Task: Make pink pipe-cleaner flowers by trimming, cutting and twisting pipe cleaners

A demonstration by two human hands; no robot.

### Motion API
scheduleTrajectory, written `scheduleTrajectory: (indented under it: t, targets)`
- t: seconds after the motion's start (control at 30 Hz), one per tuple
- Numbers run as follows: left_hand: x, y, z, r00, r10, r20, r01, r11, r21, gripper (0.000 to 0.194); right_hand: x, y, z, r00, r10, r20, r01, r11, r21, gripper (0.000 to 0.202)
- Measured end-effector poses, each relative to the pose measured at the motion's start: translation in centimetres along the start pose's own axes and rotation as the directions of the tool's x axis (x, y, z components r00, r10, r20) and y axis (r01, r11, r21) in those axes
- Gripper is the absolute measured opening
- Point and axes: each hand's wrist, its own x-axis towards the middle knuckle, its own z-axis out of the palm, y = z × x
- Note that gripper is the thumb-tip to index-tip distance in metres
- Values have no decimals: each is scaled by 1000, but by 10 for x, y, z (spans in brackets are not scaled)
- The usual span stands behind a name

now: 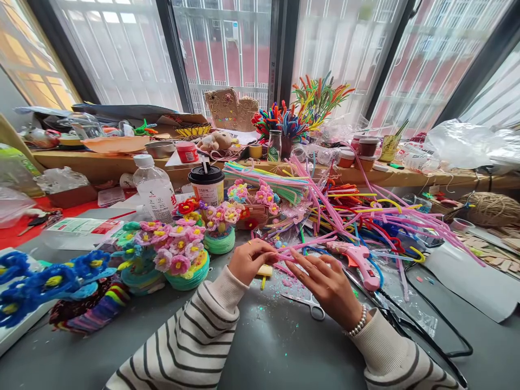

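The left hand (pixel 252 261) was nearly closed, thumb and index finger pinched on a pink fuzzy stem (pixel 286 257). That stem lay across the gap between the 2 hands, above the grey table (pixel 264 346). The right hand (pixel 325 279) was partly open, its fingers loosely spread and the index fingertip at the stem; whether its thumb gripped too could not be told.

From the hands, scissors (pixel 312 306) lay at 5 o'clock, partly under the right hand, and a pink glue gun (pixel 361 261) at 3 o'clock, just beside it. Loose pink stems (pixel 325 200) spread from 1 to 2 o'clock, and a pastel bundle (pixel 270 181) lay at 12 o'clock. A lidded cup (pixel 208 187) stood at 11 o'clock, a clear bottle (pixel 153 189) at 10 o'clock. Pink flowers (pixel 181 249) in a green-rimmed pot (pixel 190 277) stood at 9 o'clock, with blue flowers (pixel 54 279) farther out.
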Motion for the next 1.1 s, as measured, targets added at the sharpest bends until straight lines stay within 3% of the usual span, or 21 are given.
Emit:
scheduleTrajectory:
  t: [0.17, 0.33, 0.5, 0.67, 0.83, 0.9, 0.97, 1.03, 1.1]
  targets:
    - [-1, -1, 3, 980, -198, -23, 188, 955, -230, 18, 2, -1, -2, 997, 34, -63, -34, 999, -7, 34]
    - [-1, 8, 2, 938, -344, 34, 331, 867, -371, 17, 2, 1, -2, 998, 33, -58, -32, 999, 17, 33]
    - [1, 9, 1, 895, -439, 81, 430, 801, -417, 20, -2, 4, 3, 1000, -8, 18, 7, 998, 56, 33]
    - [4, 5, -1, 817, -550, 175, 557, 672, -489, 22, -2, 3, 2, 999, -1, 42, -2, 996, 86, 35]
    - [5, 4, -4, 778, -586, 225, 617, 646, -450, 20, -2, 2, 3, 1000, 10, 27, -14, 991, 136, 33]
    - [4, 3, -3, 804, -562, 196, 585, 685, -434, 20, -3, 3, 4, 999, 32, 22, -35, 988, 149, 32]
    - [3, 3, -3, 872, -480, 93, 476, 790, -387, 21, -4, 3, 5, 998, 57, 16, -58, 986, 158, 33]
    - [1, 2, -3, 937, -348, -27, 329, 908, -259, 23, -5, 4, 7, 997, 77, 4, -76, 983, 166, 33]
    - [-1, 2, -3, 980, -184, -79, 178, 981, -78, 25, -5, 5, 7, 997, 82, -2, -80, 981, 175, 33]
